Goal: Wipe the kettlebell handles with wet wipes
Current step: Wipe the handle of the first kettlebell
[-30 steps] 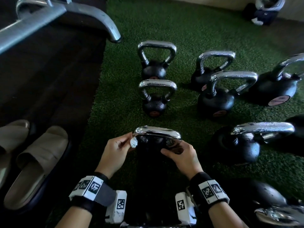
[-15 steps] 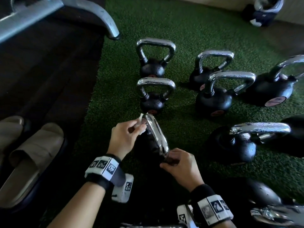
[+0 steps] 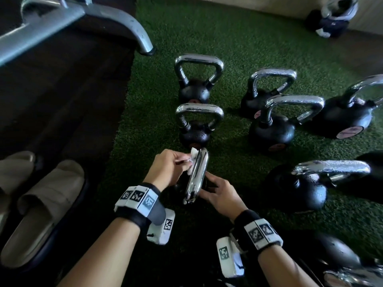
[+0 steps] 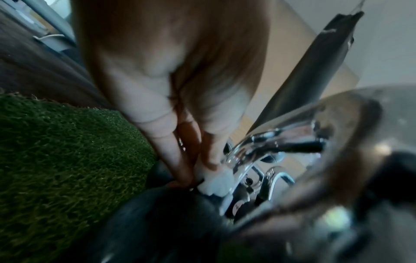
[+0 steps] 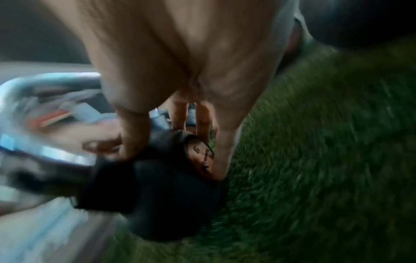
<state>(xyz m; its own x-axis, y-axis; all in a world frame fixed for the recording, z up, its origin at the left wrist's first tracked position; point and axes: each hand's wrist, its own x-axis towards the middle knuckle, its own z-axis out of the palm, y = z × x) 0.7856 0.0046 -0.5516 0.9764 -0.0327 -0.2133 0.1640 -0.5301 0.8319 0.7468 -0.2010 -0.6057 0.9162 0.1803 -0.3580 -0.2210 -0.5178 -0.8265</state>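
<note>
A black kettlebell stands on the turf between my hands, its chrome handle turned edge-on to me. My left hand pinches a small white wet wipe and presses it against the far left side of that handle. The left wrist view shows the wipe bunched under my fingertips beside the chrome handle. My right hand reaches under the handle from the right. In the right wrist view, thumb and fingers grip the kettlebell's black body; this view is blurred.
Several more chrome-handled kettlebells stand on the green turf: two straight ahead, others to the right and near right. Left of the turf edge lie dark flooring, a metal machine leg and beige sandals.
The kettlebell has been turned so its handle went from crosswise to edge-on. My left hand moved forward with the wipe along the handle; my right hand kept hold low on the right.
</note>
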